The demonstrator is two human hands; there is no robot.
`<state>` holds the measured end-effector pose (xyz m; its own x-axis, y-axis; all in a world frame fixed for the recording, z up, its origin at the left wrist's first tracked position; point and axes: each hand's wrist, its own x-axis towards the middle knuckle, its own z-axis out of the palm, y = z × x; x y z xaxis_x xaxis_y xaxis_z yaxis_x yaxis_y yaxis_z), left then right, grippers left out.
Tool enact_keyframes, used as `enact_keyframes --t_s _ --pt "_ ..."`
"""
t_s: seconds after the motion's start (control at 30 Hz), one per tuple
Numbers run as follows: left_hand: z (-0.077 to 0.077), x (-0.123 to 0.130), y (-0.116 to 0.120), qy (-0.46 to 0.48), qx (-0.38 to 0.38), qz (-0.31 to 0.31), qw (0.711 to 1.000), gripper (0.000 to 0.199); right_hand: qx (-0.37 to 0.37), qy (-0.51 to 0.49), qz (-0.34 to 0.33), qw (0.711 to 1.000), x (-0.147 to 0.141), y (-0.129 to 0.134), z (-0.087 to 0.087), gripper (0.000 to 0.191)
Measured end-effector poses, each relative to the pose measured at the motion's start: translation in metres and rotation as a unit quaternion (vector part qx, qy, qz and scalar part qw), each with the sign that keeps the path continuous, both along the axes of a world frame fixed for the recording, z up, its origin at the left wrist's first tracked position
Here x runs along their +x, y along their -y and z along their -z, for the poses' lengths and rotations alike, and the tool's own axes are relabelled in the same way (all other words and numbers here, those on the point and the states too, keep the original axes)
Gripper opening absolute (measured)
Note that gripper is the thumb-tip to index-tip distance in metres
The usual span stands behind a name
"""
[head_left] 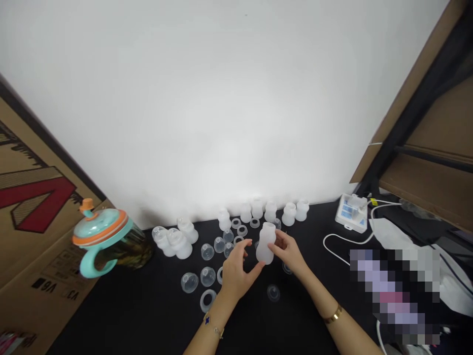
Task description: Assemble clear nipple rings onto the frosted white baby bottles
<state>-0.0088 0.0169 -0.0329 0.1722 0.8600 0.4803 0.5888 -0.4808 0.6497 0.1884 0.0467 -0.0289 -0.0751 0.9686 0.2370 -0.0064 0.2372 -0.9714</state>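
Note:
An open-topped frosted white bottle [265, 244] is held up over the black table by my right hand [290, 251], its fingers pressed on the bottle's right side. My left hand [238, 271] is beside the bottle with fingers spread, the thumb tip near the bottle's base. Around my left hand lie clear domed caps [207, 276] and white rings [208, 300]. A small clear disc-like part [273, 293] rests below the bottle. More open white bottles [289, 214] stand along the wall. Several capped bottles [179, 243] stand together at the left.
A pitcher [129, 244] with a teal and orange lid stands at the left by a cardboard box [37, 266]. At the right are a white power strip [352, 213], a white cable [336, 235], crumpled white bags and a pixelated area. The white wall [236, 108] rises behind.

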Motion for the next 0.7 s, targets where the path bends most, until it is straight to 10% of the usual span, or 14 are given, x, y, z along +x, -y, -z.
enact_keyframes --t_s 0.7 --pt "0.008 0.012 -0.003 0.022 -0.047 -0.032 0.998 0.052 -0.047 0.111 0.037 0.992 -0.03 0.014 0.008 0.046"
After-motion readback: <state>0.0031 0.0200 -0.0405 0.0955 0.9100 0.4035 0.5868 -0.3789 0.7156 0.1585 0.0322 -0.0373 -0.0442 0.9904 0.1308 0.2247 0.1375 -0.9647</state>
